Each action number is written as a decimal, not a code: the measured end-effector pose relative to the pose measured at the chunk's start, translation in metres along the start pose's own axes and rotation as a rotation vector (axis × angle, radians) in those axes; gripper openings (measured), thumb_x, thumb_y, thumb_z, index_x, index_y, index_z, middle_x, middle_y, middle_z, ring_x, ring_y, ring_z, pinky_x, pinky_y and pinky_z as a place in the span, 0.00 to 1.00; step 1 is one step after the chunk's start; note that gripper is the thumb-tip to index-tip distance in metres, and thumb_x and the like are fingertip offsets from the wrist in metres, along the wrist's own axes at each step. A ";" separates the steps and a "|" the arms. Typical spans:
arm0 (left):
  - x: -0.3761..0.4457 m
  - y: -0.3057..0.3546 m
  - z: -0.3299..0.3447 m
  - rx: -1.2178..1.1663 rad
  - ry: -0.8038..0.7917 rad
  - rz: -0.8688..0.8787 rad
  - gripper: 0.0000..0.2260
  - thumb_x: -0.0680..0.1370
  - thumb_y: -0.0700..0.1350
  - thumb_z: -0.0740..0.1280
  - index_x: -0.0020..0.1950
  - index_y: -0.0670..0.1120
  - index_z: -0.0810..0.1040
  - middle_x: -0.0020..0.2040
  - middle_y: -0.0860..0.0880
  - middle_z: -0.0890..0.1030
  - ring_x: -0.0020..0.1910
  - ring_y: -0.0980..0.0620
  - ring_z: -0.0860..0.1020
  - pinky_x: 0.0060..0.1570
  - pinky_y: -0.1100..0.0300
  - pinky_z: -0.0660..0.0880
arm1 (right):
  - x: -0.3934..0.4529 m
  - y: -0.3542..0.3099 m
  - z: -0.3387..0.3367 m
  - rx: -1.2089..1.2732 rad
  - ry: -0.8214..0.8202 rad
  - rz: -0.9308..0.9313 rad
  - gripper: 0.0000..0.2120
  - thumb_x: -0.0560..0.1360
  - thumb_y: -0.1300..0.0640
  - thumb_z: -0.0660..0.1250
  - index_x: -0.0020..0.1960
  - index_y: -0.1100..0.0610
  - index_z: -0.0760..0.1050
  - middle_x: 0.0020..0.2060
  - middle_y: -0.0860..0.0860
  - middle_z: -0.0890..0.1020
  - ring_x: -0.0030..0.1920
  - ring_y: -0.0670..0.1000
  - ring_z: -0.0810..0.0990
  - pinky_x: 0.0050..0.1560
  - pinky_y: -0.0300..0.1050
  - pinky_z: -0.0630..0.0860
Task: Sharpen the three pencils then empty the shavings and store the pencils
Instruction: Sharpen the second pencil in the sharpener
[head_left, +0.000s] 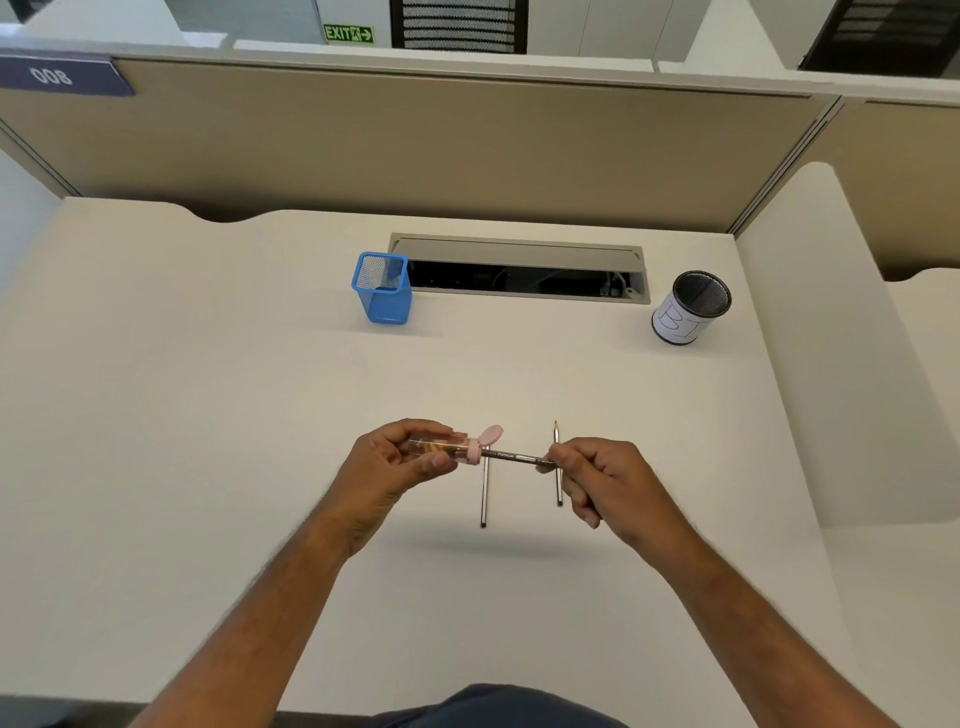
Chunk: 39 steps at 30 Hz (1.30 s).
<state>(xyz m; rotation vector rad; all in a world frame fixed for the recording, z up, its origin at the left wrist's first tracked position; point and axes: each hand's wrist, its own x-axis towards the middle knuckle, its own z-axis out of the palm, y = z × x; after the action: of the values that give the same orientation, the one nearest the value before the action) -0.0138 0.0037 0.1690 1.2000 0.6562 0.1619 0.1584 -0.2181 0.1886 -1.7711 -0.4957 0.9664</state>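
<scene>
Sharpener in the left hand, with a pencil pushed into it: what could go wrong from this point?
The sharpener already holds shavings and its pink cap hangs open, so tilting it in the left hand could spill them on the desk. The right hand grips the held pencil at its far end, so uneven twisting might snap the lead. The hands could also nudge the two pencils lying below.

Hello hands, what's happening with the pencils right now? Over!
Left hand grips sharpener; right hand holds pencil pushed into it. Two pencils lie on desk below. Nothing in the way.
</scene>
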 end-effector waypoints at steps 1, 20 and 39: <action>0.000 0.000 0.001 0.003 0.012 0.003 0.14 0.71 0.42 0.79 0.57 0.45 0.87 0.57 0.40 0.89 0.57 0.45 0.87 0.69 0.47 0.80 | -0.001 0.000 0.000 -0.020 0.001 -0.017 0.15 0.87 0.56 0.61 0.51 0.61 0.84 0.26 0.46 0.72 0.25 0.50 0.68 0.31 0.41 0.68; 0.004 0.003 0.006 -0.048 0.027 -0.002 0.16 0.71 0.39 0.78 0.58 0.42 0.85 0.56 0.40 0.90 0.55 0.45 0.88 0.61 0.56 0.84 | -0.004 -0.001 0.001 -0.057 0.038 -0.051 0.21 0.88 0.51 0.57 0.46 0.64 0.79 0.24 0.48 0.71 0.23 0.54 0.72 0.32 0.37 0.69; 0.003 0.006 0.003 -0.096 -0.016 -0.012 0.16 0.73 0.40 0.76 0.60 0.40 0.83 0.59 0.38 0.88 0.58 0.43 0.88 0.60 0.57 0.84 | -0.009 0.011 0.008 0.015 -0.001 -0.038 0.16 0.87 0.57 0.61 0.47 0.57 0.84 0.32 0.53 0.65 0.32 0.51 0.62 0.33 0.43 0.61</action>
<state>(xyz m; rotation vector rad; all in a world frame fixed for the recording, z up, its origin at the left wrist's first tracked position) -0.0086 0.0046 0.1742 1.1038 0.6345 0.1710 0.1458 -0.2245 0.1811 -1.7422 -0.5197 0.9418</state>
